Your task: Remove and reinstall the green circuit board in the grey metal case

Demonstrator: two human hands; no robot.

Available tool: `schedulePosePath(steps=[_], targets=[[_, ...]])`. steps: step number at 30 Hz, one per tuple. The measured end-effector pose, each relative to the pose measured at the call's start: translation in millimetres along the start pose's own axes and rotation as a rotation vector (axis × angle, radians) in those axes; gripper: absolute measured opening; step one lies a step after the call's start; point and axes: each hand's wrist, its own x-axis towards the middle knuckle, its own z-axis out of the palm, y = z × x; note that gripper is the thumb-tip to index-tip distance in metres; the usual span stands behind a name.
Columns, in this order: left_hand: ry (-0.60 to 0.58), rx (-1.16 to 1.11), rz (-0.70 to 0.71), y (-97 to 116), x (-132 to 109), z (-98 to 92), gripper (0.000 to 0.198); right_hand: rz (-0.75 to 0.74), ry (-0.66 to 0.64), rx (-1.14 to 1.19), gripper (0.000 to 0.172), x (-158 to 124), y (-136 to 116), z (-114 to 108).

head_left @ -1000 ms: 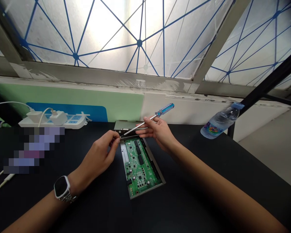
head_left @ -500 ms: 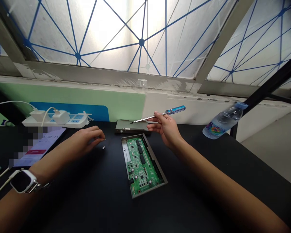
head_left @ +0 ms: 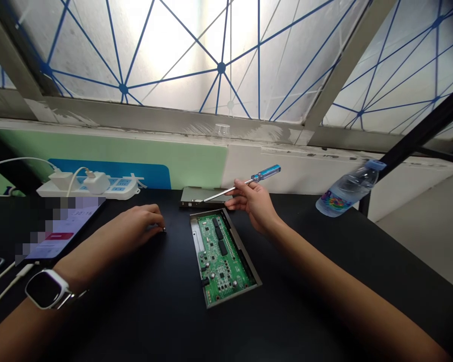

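Note:
A screwdriver (head_left: 266,173) with a clear blue handle is gripped in my right hand (head_left: 252,201), thumb and fingers around its metal shaft. Its tip points left and down, over the front edge of a flat metal box (head_left: 207,195) at the back of the table. My left hand (head_left: 145,223) is low at the tabletop, fingers curled and pinched at small shiny screws (head_left: 164,230); the fingers partly hide them. Between my hands lies a green circuit board (head_left: 222,251) in an open metal tray (head_left: 245,251), touched by neither hand.
A white power strip (head_left: 126,188) with plugged-in chargers stands at the back left. In front of it lies a lit tablet-like screen (head_left: 75,221), with white cables (head_left: 7,296) nearby. A plastic water bottle (head_left: 337,196) leans at the right by a black post (head_left: 419,128).
My left hand has come down to the screws on the table. My right hand has moved slightly left and down, bringing the screwdriver tip lower over the metal box's front edge.

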Motion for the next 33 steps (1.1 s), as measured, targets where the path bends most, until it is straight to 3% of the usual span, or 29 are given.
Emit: schedulePosePath(steps=[6, 12, 17, 19, 24, 26, 33], targets=[[0.063, -0.057, 0.026, -2, 2, 2.7, 0.023, -0.035, -0.042, -0.036, 0.017, -1, 2, 1], [0.261, -0.178, 0.082, 25, 9, 19.8, 0.029, -0.117, -0.111, -0.122, 0.022, 3, 4, -1], [0.202, -0.254, 0.051, 48, 12, 36.4, 0.042, -0.197, -0.207, -0.301, 0.025, 3, 1, -2], [0.146, -0.257, 0.026, 52, 11, 38.8, 0.057, -0.254, -0.230, -0.405, 0.025, 2, 0, -3], [-0.009, -0.206, -0.017, 63, 3, 38.9, 0.133, -0.383, -0.227, -0.582, 0.025, -3, -2, -2], [-0.072, -0.194, -0.027, 68, 1, 38.9, 0.152, -0.412, -0.223, -0.606, 0.026, -4, -2, -2], [-0.152, -0.252, 0.002, 81, -1, 41.9, 0.166, -0.425, -0.237, -0.594, 0.028, -3, 2, 0]])
